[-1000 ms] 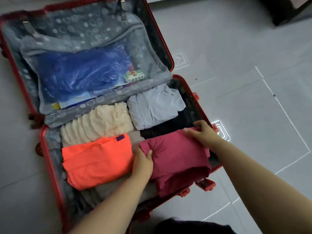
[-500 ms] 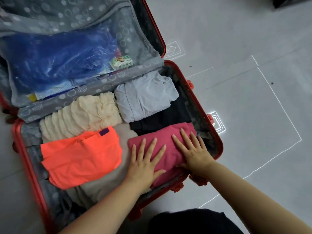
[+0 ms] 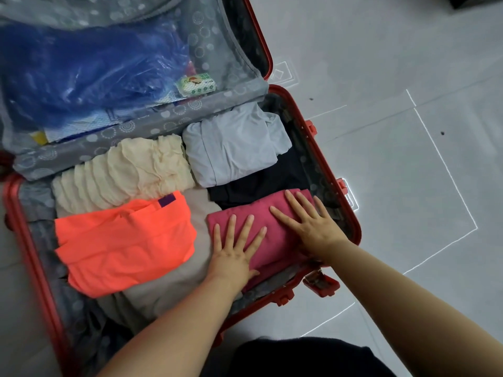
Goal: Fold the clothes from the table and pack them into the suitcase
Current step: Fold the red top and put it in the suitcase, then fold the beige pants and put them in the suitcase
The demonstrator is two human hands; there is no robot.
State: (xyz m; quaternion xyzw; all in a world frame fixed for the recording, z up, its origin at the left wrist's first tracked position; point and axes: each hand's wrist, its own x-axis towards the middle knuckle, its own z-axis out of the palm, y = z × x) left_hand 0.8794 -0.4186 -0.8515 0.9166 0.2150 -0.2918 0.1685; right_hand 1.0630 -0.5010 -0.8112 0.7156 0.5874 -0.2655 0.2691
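Note:
A red suitcase lies open on the floor. Its near half holds folded clothes: a magenta garment at the near right, an orange one to its left, a cream ruffled one, a light blue one, a black one and a beige one underneath. My left hand lies flat with spread fingers on the magenta garment's left part. My right hand presses flat on its right part, beside the suitcase's wall.
The suitcase's lid half has a zipped mesh divider over a blue plastic bag and a small tissue pack. Grey tiled floor spreads to the right. A dark-clothed knee shows at the bottom edge.
One second ago both hands gripped the magenta garment's sides while lowering it. They then let go and now lie flat on top of it inside the suitcase.

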